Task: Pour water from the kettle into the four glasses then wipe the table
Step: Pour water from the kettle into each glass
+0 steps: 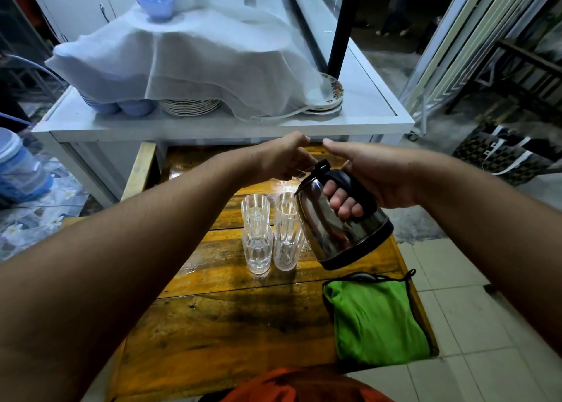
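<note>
A steel kettle (340, 234) with a black handle hangs tilted to the left above the wooden table (228, 325). My right hand (374, 179) grips its handle. My left hand (282, 158) holds the kettle's lid at the top, fingers curled. Several clear glasses stand together in a square just left of the kettle: the front left glass (257, 249), the front right glass (286, 243), the back left glass (254, 208) and the back right glass (286, 205), which is under the spout. A green cloth (377, 319) lies folded at the table's right edge.
A white counter (365, 119) behind the table carries stacked plates and bowls under a white cloth (188, 58). The tabletop looks wet around the glasses. A blue and white container (18, 164) stands on the floor at left. Tiled floor lies to the right.
</note>
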Demonstrator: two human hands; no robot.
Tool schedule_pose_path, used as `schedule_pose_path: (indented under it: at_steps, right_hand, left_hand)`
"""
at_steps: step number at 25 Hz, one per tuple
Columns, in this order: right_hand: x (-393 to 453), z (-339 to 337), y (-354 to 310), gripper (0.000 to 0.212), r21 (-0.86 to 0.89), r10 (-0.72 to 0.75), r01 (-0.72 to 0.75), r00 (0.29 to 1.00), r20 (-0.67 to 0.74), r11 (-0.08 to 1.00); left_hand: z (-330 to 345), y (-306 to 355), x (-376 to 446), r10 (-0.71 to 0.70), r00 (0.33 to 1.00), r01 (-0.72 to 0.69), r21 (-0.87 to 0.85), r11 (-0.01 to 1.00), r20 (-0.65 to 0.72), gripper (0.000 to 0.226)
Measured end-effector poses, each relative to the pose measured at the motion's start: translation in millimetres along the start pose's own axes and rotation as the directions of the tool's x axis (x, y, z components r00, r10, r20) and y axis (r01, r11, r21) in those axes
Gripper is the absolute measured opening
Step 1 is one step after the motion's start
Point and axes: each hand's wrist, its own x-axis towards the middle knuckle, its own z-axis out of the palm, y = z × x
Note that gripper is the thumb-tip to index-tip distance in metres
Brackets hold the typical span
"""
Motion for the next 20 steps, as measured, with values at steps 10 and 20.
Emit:
schedule_pose_path:
  at_steps: [10,20]
  right_hand:
    - [-5.2,-2.0,-14.2,0.075,-0.021,0.018,-0.018,0.999,0.029,1.000]
    - [-4.2,-5.6,-14.6,0.080,-0.050,0.004,-0.003,1.000,0.019,0.999]
  left_hand:
    - [-4.0,2.5,7.2,-0.017,0.999,0.015,-0.039,0.999,-0.045,0.057]
    - [-5.9,4.8,9.0,-0.044,0.998,0.043,-0.028,0.999,-0.040,0.062]
